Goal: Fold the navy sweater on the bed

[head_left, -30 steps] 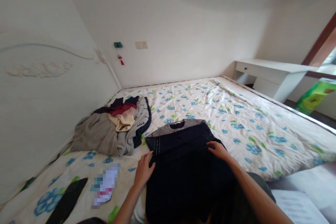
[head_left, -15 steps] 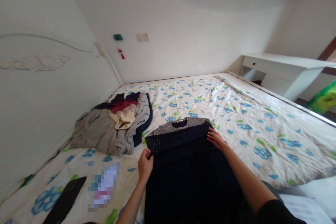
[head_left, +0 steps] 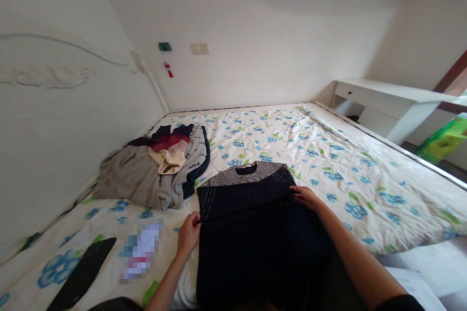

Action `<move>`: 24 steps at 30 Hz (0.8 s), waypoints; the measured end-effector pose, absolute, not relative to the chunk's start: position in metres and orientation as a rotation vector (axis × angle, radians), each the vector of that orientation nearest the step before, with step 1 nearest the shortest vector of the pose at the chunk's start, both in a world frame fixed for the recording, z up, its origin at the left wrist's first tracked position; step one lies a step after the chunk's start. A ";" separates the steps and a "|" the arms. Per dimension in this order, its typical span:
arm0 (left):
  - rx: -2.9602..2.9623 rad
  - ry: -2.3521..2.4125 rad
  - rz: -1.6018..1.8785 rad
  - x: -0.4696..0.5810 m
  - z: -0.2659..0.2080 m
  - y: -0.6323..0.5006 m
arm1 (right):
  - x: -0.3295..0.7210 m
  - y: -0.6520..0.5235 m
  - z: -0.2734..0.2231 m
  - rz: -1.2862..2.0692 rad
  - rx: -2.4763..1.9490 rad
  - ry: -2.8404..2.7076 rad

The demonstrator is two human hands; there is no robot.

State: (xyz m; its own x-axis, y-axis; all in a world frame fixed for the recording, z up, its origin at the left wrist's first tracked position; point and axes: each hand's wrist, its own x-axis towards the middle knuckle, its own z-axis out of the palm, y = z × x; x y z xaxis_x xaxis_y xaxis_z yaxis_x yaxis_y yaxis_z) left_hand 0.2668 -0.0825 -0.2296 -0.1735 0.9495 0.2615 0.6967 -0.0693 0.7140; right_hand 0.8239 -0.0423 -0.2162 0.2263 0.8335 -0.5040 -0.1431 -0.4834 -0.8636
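Navy with a speckled grey top, a shirt [head_left: 248, 233] lies spread on the near middle of the bed [head_left: 251, 129], its collar toward the far side. At the near left, apart from it, is a flat black thing [head_left: 83, 272], with a blurred-out item [head_left: 142, 250] just beside it. The left hand [head_left: 188, 234] pinches the shirt's left edge between thumb and fingers; since a moment ago it has shifted outward, drawing that edge along. The pale stripes there now show longer, so the cloth seems straighter across. The right hand [head_left: 308, 198] touches the right side with bent fingers; whether it grips, I cannot tell. Farther left, near the shirt's left shoulder, sits a pile of clothes [head_left: 127, 175]. A white desk [head_left: 383, 93] stands at the far right.
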 end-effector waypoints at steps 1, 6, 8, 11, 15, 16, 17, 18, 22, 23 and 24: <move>1.775 1.875 1.086 0.267 -0.228 -0.083 | 0.827 -0.046 -0.217 1.398 -1.674 -0.667; 1.765 1.741 1.032 0.268 -0.216 -0.090 | 0.832 -0.042 -0.223 1.263 -1.822 -0.891; 1.751 1.673 0.987 0.269 -0.213 -0.094 | 0.833 -0.036 -0.227 1.139 -1.853 -1.088; 1.712 1.649 0.891 0.268 -0.211 -0.093 | 0.835 -0.029 -0.234 0.980 -1.893 -1.314; 1.277 1.769 0.965 0.266 -0.202 -0.068 | 0.838 -0.021 -0.247 0.878 -1.970 -1.332; 1.130 1.747 0.985 0.266 -0.198 -0.058 | 0.838 -0.018 -0.250 0.820 -1.991 -1.305; 0.999 1.693 0.995 0.265 -0.194 -0.048 | 0.840 -0.014 -0.252 0.762 -2.012 -1.268; 0.888 1.624 0.995 0.266 -0.189 -0.037 | 0.841 -0.009 -0.254 0.723 -2.030 -1.226; 0.645 1.566 0.960 0.277 -0.176 0.007 | 0.850 0.017 -0.253 0.860 -2.011 -1.079; 0.633 1.600 0.956 0.282 -0.176 0.017 | 0.852 0.024 -0.252 0.943 -1.964 -1.042; 0.643 1.623 0.961 0.286 -0.178 0.028 | 0.853 0.030 -0.250 1.039 -1.896 -1.009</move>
State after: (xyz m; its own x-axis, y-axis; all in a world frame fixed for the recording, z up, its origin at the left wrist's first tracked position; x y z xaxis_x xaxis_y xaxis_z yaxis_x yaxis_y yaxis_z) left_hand 0.2861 0.0279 -0.1776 -0.2627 0.8104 -0.5238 -0.0696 0.5255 0.8479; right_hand 0.8528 0.0303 -0.2498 0.3633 0.8792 -0.3084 0.2819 -0.4192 -0.8630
